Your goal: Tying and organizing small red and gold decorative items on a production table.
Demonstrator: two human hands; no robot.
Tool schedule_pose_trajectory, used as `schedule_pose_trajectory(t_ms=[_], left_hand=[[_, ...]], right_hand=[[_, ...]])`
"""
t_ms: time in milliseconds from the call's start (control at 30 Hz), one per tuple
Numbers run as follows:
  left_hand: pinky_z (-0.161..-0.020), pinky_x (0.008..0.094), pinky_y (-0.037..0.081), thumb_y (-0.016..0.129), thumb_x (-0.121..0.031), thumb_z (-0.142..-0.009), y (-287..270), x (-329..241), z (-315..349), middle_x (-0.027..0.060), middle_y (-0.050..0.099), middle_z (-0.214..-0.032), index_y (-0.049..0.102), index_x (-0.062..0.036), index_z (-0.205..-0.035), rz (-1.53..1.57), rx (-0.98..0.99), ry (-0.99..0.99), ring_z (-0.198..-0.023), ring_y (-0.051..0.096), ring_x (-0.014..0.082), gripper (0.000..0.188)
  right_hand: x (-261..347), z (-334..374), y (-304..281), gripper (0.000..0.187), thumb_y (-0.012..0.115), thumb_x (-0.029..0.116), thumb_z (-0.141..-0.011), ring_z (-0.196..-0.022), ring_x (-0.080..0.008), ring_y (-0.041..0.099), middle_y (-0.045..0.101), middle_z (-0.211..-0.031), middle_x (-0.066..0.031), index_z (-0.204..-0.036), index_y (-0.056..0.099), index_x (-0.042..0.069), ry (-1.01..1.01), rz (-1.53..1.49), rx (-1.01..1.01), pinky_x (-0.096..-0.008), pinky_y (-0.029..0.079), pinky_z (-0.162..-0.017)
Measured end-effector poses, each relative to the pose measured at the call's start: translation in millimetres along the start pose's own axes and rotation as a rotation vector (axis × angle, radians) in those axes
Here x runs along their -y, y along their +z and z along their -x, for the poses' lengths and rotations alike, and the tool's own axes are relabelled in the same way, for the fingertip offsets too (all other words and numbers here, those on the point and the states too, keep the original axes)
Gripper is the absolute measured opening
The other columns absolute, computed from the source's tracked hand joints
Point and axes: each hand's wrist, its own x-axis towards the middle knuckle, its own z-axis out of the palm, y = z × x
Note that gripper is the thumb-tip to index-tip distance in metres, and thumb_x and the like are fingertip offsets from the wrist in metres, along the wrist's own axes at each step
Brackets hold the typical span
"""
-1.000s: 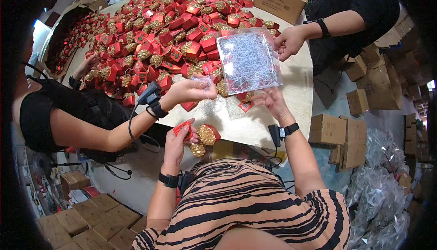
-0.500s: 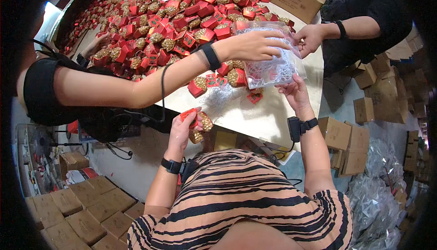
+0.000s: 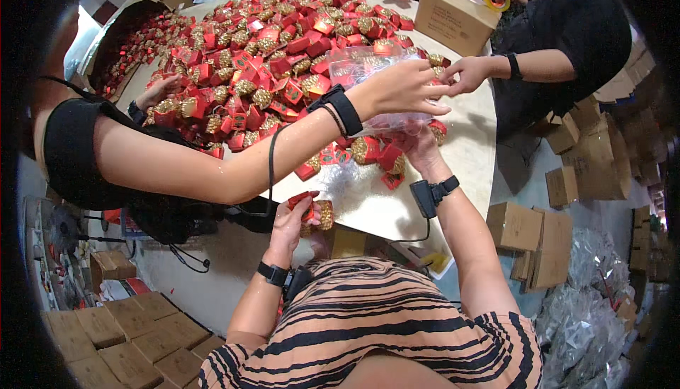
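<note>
- My left hand (image 3: 294, 215) has its fingers curled around a small red-and-gold box (image 3: 315, 213), gripping it at the near edge of the round table (image 3: 467, 155), just above my striped shirt (image 3: 375, 325).
- My right hand (image 3: 418, 144) is raised farther out and to the right. Its fingers are under a clear plastic bag (image 3: 368, 70); a co-worker's hand (image 3: 404, 88) covers them, so I cannot tell how they are set.
- That co-worker's bare arm (image 3: 212, 159) reaches across from the left, over the table, with its fingers closed on the same bag from above.
- A few loose red-and-gold boxes lie on the bare tabletop just beside my right wrist.
- Beyond them, a big heap of boxes (image 3: 269, 56) covers the far left of the table.
- A second co-worker's hand (image 3: 464, 74) comes in from the far right, near the bag.
- A brown carton (image 3: 453, 13) stands at the far right edge of the table.
- Flat cartons (image 3: 538, 237) are stacked on the floor to the right.
</note>
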Motion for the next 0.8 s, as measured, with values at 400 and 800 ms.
schedule_pose_trajectory(t_ms=[400, 800], left_hand=[[-0.053, 0.0239, 0.052, 0.055, -0.016, -0.089, -27, -10, 6, 0.0082, 0.062, -0.075, 0.06, 0.0036, -0.106, 0.091, -0.138, 0.028, -0.061, 0.06, 0.0125, 0.027], [-0.056, 0.0259, 0.052, 0.054, -0.019, -0.089, -18, -39, 2, 0.0076, 0.061, -0.078, 0.057, 0.0011, -0.11, 0.159, -0.133, 0.081, -0.064, 0.06, 0.014, 0.03]], right_hand=[[-20, -34, 50, 0.051, 0.055, 0.049, -0.083, -0.096, -0.024, 0.061, 0.063, -0.105, -0.0125, -0.113, 0.054, 0.007, 0.186, 0.197, 0.19, -0.0362, 0.049, -0.081], [-13, -39, 67, 0.043, 0.049, 0.036, -0.085, -0.092, -0.0213, 0.062, 0.063, -0.105, -0.014, -0.106, 0.058, -0.001, 0.234, 0.275, 0.159, -0.032, 0.048, -0.078]])
